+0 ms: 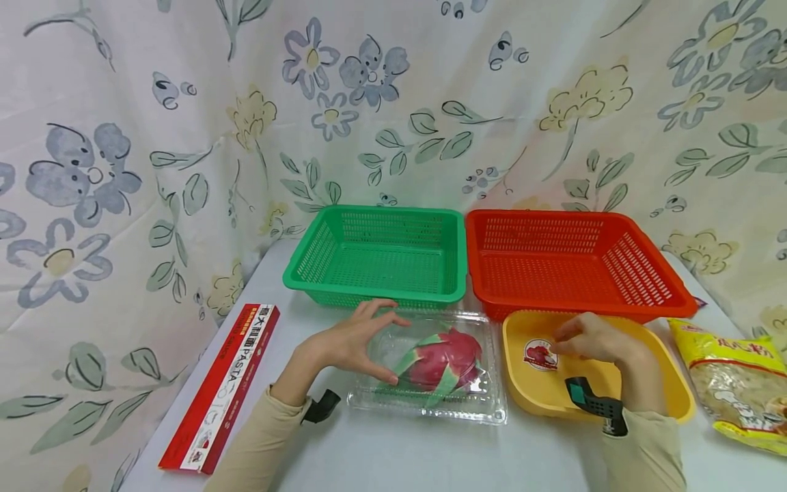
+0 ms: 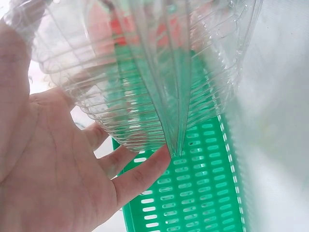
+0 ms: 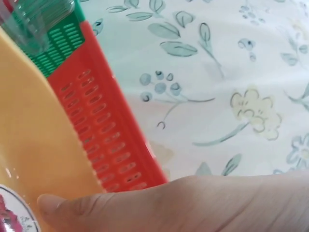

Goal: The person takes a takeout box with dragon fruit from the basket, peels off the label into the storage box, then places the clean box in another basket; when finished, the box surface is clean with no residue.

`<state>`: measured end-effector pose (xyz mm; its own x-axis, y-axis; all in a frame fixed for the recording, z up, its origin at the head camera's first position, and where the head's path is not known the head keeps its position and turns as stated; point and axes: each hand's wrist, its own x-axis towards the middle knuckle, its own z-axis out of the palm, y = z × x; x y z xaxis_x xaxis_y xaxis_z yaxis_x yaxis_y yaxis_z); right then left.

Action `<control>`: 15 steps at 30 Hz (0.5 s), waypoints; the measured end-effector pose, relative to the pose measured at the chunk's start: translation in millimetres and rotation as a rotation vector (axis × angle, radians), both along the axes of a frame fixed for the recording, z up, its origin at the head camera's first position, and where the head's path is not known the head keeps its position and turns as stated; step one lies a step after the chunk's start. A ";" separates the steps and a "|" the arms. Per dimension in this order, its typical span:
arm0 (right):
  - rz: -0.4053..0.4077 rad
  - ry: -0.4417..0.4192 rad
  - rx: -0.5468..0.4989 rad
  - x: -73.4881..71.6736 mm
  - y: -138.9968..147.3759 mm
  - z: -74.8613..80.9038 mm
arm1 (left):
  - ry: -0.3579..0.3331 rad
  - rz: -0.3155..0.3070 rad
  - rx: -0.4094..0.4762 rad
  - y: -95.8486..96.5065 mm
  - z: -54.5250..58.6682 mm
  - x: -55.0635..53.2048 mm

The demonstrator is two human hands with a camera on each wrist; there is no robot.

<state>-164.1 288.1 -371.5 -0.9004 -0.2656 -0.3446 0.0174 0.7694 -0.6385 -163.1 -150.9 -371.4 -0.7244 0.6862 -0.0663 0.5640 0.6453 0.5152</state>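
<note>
Flowery cloth [image 1: 430,89] hangs behind the white worktop [image 1: 479,458], maybe to make a tidy backdrop. Let's put the clock's middle on the clear box [image 1: 492,369]. It sits there with a pink dragon fruit [image 1: 445,359] inside, and I guess its walls stop the fruit from rolling. The left hand [image 1: 350,348] is at nine o'clock, its fingers spread wide around that end, maybe to steady the box. I can't tell how hard they touch. At three o'clock is a yellow tub [image 1: 521,383]. The right hand [image 1: 605,342] dips into it, just beside a round label [image 1: 541,355]. Some fingertips are hidden, so I can't tell if it is pinching anything. A green basket [image 1: 375,297] stands at eleven o'clock and a red basket [image 1: 541,273] at two, perhaps set back to give the hands room. Past the left hand, a long pasta box [image 1: 224,383] lies at nine; past the tub, a yellow bag [image 1: 738,376] lies at three.
</note>
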 end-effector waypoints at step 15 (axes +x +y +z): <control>-0.224 0.490 0.015 16.5 -1.1 33.4 | 0.006 -0.027 0.044 0.0 -0.8 1.2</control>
